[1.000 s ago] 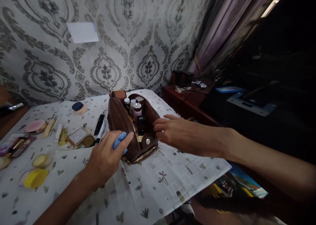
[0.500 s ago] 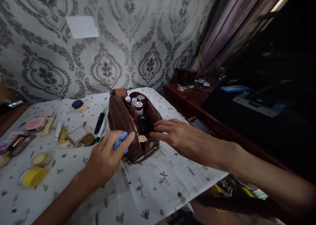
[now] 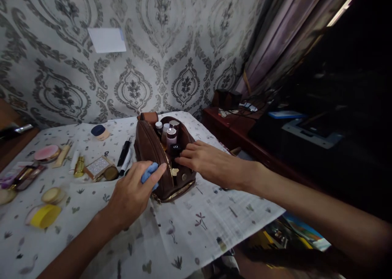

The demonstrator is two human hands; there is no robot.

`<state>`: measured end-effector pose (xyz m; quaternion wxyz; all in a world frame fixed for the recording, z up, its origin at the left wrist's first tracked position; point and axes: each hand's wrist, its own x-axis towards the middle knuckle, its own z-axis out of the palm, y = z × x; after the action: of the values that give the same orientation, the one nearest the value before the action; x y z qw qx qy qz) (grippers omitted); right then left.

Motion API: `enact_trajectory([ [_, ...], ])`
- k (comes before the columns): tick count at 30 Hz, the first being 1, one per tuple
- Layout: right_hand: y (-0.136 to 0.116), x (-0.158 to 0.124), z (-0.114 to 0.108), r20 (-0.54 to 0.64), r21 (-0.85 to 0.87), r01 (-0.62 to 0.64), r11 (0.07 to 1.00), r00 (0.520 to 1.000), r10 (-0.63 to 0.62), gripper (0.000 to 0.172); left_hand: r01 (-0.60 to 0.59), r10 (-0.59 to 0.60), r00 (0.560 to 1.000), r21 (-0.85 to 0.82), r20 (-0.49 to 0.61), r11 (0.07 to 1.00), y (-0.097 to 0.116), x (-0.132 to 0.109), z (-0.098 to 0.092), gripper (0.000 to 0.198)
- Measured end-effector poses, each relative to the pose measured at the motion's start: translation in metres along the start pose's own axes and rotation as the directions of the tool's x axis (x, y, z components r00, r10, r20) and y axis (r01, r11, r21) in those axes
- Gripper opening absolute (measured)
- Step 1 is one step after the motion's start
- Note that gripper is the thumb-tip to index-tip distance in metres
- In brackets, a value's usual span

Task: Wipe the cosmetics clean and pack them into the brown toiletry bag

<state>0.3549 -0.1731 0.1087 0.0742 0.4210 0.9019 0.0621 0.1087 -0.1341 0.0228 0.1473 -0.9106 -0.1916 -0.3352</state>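
The brown cosmetic bag stands unzipped on the cloth-covered table. Upright inside are several bottles, among them a pinkish bottle with a silver cap and a black bottle. My left hand is closed around a crumpled blue cloth, its thumb resting against the bag's near left side. My right hand reaches over the bag's right edge, with bent fingers at the black bottle; its thumb is hidden. Below those fingers a gold piece shows in the opening.
Makeup lies to the left: a glittery palette, a black tube, a navy-lidded jar, a pink compact and a yellow round container. A dark red desk with cables stands beyond the table's right edge.
My right hand has moved left and deeper over the bag, its fingers bending in at the black bottle. My left hand stays at the bag with the blue cloth.
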Motion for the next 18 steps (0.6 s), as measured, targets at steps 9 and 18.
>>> enact_trajectory([
  [9,0.002,0.037,0.009,0.177,-0.083,0.036,0.996,0.984,-0.021,0.020,0.049,-0.049,0.999,-0.010,0.005,0.999,0.002,-0.005,0.003,0.051],
  [18,0.003,0.034,0.010,0.179,-0.103,0.029,0.994,0.984,-0.010,0.023,0.024,-0.024,1.000,0.015,0.008,1.000,0.001,-0.003,-0.001,0.049],
])
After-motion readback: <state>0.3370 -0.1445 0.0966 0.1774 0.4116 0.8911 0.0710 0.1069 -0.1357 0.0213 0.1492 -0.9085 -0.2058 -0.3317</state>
